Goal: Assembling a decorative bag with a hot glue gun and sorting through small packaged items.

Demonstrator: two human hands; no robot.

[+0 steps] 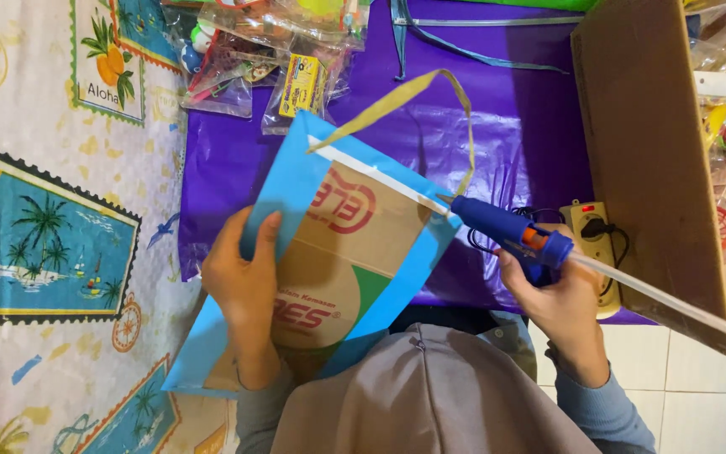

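Note:
My left hand [245,282] grips the left edge of a flat paper bag [355,252], blue on the outside with a brown cardboard liner showing printed red lettering. A yellow-green ribbon handle [430,92] loops up from the bag's top edge. My right hand [556,294] holds a blue hot glue gun [506,229] with an orange trigger. Its nozzle touches the bag's upper right corner by the white strip. A clear glue stick [665,301] juts out of the gun's back toward the right.
A purple sheet [514,126] lies under the bag, on a patterned beach-print cloth [35,168]. Packets of small toys [270,59] sit at the top. A brown cardboard box [640,143] stands on the right, beside a beige power strip [594,231] with a black plug.

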